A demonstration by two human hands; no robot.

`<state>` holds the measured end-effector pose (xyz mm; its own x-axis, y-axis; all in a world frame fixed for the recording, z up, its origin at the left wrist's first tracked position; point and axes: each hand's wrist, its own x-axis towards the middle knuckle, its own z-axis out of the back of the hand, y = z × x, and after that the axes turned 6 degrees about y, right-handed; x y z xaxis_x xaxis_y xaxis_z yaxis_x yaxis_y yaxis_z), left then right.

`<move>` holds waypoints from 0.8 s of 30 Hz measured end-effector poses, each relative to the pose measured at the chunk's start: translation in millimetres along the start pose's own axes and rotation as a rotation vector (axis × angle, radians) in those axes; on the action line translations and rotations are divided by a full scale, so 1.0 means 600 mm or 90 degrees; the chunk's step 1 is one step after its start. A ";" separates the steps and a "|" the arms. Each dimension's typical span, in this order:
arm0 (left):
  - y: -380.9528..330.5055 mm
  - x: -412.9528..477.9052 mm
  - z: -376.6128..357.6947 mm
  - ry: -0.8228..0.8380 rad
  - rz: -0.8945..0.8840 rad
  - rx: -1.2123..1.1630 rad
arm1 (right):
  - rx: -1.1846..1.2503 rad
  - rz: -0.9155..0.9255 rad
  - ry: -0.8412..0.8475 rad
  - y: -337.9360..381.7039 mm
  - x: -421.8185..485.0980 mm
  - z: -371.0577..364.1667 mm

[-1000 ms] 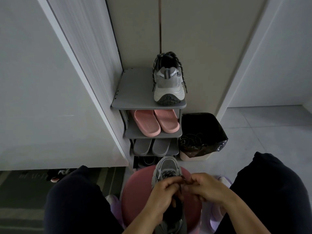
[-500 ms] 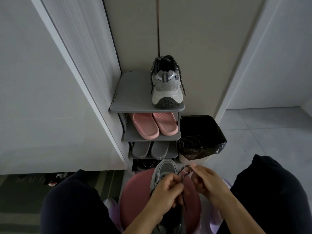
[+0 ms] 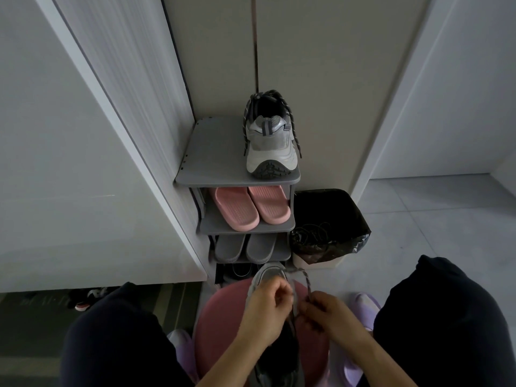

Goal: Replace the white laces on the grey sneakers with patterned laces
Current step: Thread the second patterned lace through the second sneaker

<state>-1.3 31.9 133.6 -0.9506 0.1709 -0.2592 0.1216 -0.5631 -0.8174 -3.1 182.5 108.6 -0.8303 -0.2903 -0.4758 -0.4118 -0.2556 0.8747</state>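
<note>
Grey fabric on the near sneaker [image 3: 268, 276]: light, soft in the upper and probably firm only at the sole, so we judge it best steadied by the sides of the lacing panel, not the toe. It lies toe-away on a pink stool [image 3: 223, 317], directly under both hands, its heel end hidden beneath the wrists. Left hand [image 3: 264, 311]: fingers curled over the upper at the eyelets, gripping the shoe; whether it also pinches lace we cannot tell. Right hand [image 3: 332, 317]: fingers closed, pinching the patterned lace [image 3: 306, 280], which arcs up past the fingertips and back toward the toe. The lace reads as a limp woven cord, grippy, not slick; we would take it close to the tip for threading. Well beyond the hands, on the top shelf of a shoe rack [image 3: 212, 152], the other sneaker [image 3: 269, 146] stands heel toward us, already wearing patterned laces. We see no white lace on either shoe.
</note>
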 end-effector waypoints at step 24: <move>0.068 -0.022 -0.027 -0.017 -0.014 0.181 | 0.140 -0.070 0.002 -0.018 0.006 -0.016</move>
<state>20.5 19.6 95.3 -0.9595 0.1664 -0.2271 0.0201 -0.7640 -0.6449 1.9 175.2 96.5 -0.7744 -0.2751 -0.5698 -0.5725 -0.0787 0.8161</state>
